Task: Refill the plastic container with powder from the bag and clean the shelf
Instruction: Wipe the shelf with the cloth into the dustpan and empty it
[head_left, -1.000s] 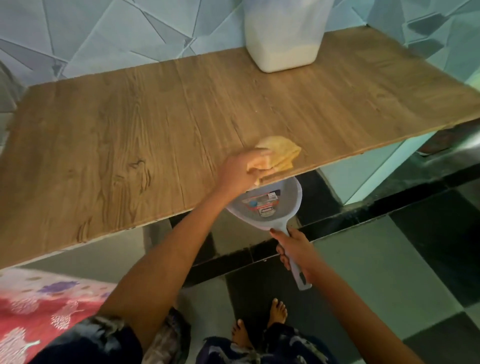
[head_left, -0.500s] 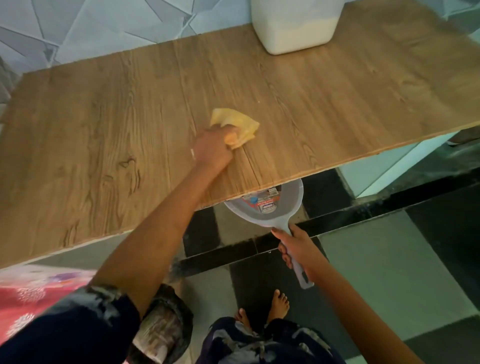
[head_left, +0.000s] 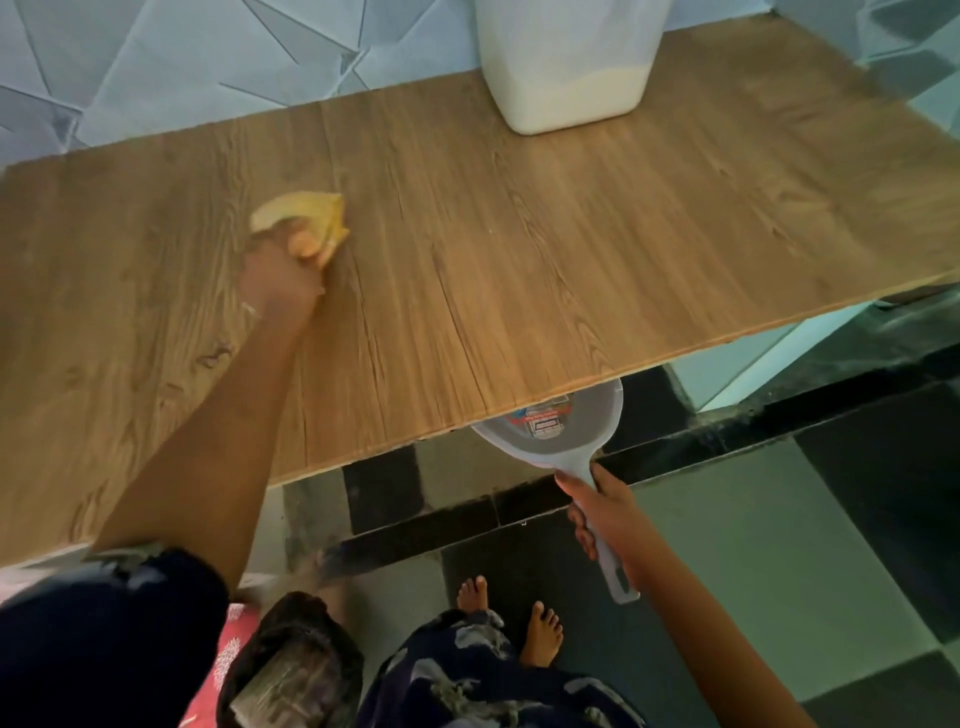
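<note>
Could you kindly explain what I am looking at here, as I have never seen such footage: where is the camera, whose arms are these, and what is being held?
There is no machine here. A person wears one wide-angle camera on the head, looking forward and down, so every picture shows that person's own arms from above. The left hand grips a yellow cloth pressed against the wooden shelf. The right hand holds the handle of a grey dustpan, whose pan sits just under the shelf's front edge, partly hidden by it. At the back of the shelf stands a plastic container with white powder in its lower part. Below, the person's bare feet stand on a tiled floor.
</note>
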